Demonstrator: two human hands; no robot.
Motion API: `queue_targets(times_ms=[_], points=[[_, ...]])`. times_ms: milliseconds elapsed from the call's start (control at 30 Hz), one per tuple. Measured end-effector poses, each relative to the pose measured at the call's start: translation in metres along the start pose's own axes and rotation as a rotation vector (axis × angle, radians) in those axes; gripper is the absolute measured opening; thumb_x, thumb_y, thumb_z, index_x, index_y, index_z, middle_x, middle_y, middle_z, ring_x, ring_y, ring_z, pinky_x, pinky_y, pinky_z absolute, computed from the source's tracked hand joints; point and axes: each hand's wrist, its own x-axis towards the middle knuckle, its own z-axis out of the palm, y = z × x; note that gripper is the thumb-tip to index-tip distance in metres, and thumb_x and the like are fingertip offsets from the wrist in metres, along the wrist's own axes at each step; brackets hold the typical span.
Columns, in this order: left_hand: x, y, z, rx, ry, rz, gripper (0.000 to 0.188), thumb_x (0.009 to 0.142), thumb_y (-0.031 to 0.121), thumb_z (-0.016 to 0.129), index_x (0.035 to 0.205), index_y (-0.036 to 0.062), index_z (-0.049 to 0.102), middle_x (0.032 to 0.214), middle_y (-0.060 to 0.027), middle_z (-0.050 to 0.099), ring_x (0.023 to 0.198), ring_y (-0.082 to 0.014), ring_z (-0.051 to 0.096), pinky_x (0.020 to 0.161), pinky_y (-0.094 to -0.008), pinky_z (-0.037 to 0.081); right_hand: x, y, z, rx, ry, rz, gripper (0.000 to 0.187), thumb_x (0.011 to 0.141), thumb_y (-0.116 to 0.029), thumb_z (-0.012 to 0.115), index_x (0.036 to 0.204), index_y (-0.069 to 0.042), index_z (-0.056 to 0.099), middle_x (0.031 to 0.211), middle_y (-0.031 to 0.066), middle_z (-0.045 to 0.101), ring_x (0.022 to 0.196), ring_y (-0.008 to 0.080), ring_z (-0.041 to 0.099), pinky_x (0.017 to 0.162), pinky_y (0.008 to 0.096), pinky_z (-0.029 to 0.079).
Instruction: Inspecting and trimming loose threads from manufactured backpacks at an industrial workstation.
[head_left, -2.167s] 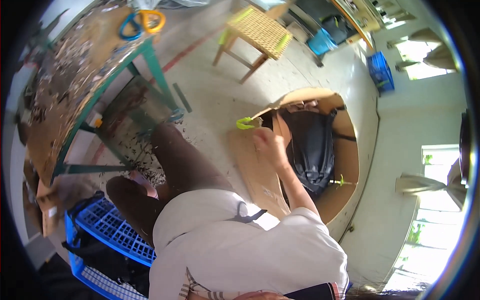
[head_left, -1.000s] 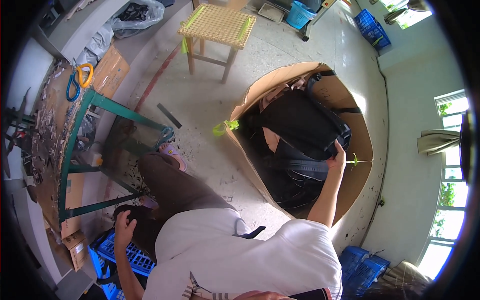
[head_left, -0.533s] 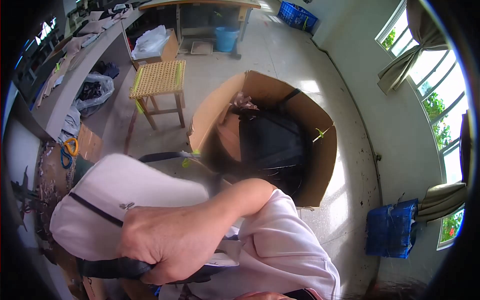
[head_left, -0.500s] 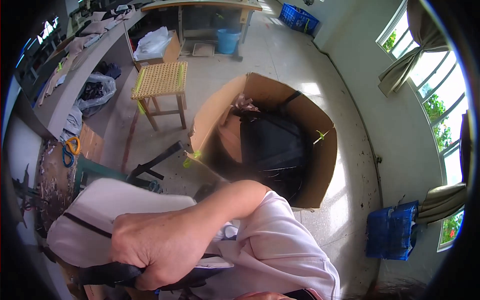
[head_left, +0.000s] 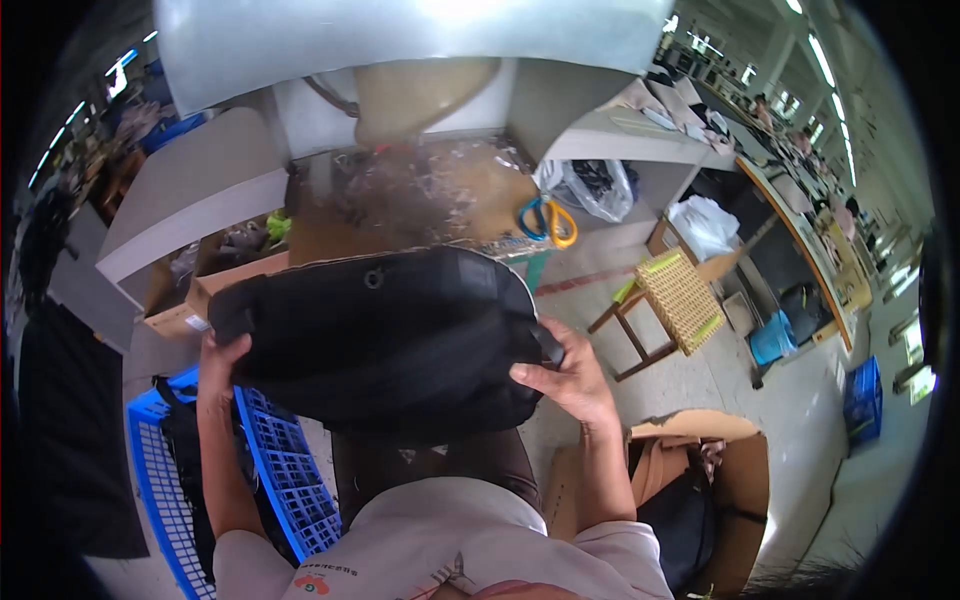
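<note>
A black fabric bag is held up across my lap, its wide, smooth side facing me. At its left end my left hand grips the edge, the thumb in front and the fingers hidden behind. My right hand clasps the other end next to a short side tab, with its thumb pressed on the front. Behind the bag's upper edge lies a worktable strewn with scraps. Scissors with blue and orange handles rest at the table's right corner.
Left of me stands a blue plastic crate with black items. A cardboard box holding black and brown pieces is at my right. Beyond it are a woven stool and blue bucket. A large grey machine body overhangs the table.
My view has swung left from the box and window to the worktable. Earlier my hand gripped a black strap beside a pale padded piece; now both hands hold the black bag up.
</note>
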Motion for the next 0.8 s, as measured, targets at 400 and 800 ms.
queue_targets(times_ms=[400,800], points=[[0.088,0.075,-0.046,0.330,0.035,0.192,0.030,0.063,0.013,0.074,0.089,0.0054,0.062,0.077,0.0023,0.061,0.069,-0.0071,0.053,0.069,-0.0206,0.041,0.132,0.080,0.072,0.295,0.105,-0.016,0.006,0.075,-0.003,0.061,0.075,0.003,0.062,0.064,-0.0003,0.059,0.054,0.0034,0.048,0.050,0.0182,0.040],[0.136,0.112,-0.011,0.377,0.017,0.158,0.027,0.066,0.009,0.071,0.090,0.0037,0.060,0.079,-0.0007,0.061,0.072,-0.0100,0.055,0.070,-0.0228,0.044,0.183,0.102,0.064,0.399,0.178,0.100,0.010,0.075,-0.006,0.063,0.068,0.000,0.060,0.060,-0.0005,0.058,0.048,0.0039,0.046,0.043,0.0187,0.035]])
